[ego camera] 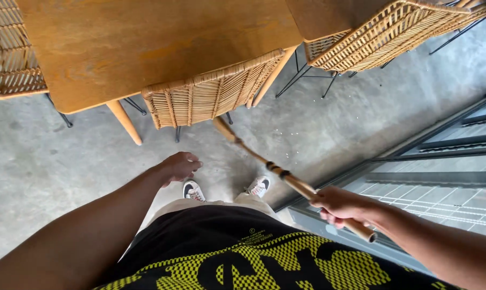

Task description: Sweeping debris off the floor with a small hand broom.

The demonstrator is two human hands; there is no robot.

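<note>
Head view, looking straight down. We held a bamboo pole (286, 177) in our right hand (342, 207), fingers clenched round it near the butt end, w/ a short stub sticking out behind the fist. The pole ran up and left from the grip, past a dark wrapped band at mid-length, and its far end went out of sight beneath the wicker chair (213, 94) tucked under the wooden table (146, 43); what was at the tip we could not tell. Our left hand (178, 165) hung free, fingers loosely curled, holding nothing, above the concrete floor (49, 161) and near our white sneakers (227, 189). Handling, as we judged it: bamboo shaft is stiff and light, smooth but not slippery, so a one-hand grip near the end gives reach but little leverage; a second hold just below the dark band would steady it. Edges and room: chair seat and slanted table legs (126, 123) close in front, a 2nd wicker chair (382, 37) w/ thin black metal legs upper right, a 3rd chair (9, 53) at far left. Dark door frame w/ glass (441, 161) ran just beside our right arm. Open floor lay to the left and between the chairs.
</note>
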